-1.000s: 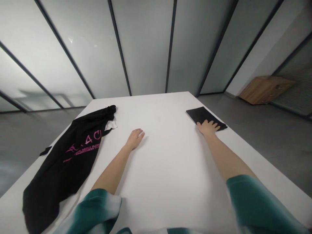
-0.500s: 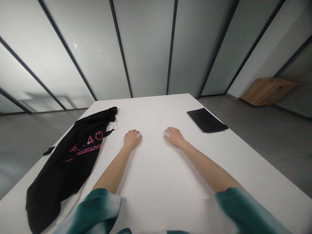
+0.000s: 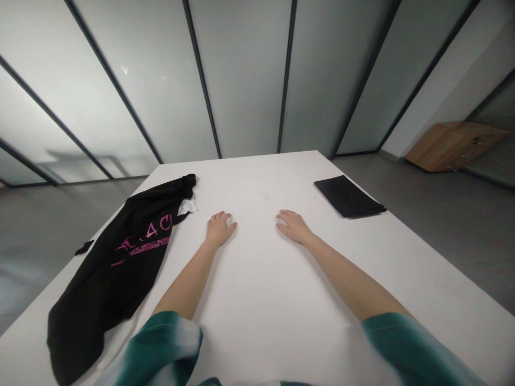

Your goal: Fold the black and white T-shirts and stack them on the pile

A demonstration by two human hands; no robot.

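My left hand (image 3: 219, 229) rests palm down on the white table (image 3: 261, 289), fingers and thumb apart, holding nothing. To its right, my right hand (image 3: 294, 225) lies on the tabletop in the same way, with nothing in it. Left of my left hand is a black garment (image 3: 116, 279) with pink lettering, spread lengthwise along the table's left side. A bit of white cloth (image 3: 188, 206) shows at its inner edge. Beyond my right hand, near the right edge, lies a flat black folded item (image 3: 349, 197); its kind is unclear.
Frosted glass panels (image 3: 245, 80) in dark frames stand behind the table's far edge. A wooden cabinet (image 3: 453, 146) is on the grey floor (image 3: 434, 214) to the right. A dark strap end (image 3: 83, 247) of the garment reaches the table's left edge.
The view has shifted slightly, so most things appear a little further right. Both hands stay in place on the table, still apart and holding nothing.
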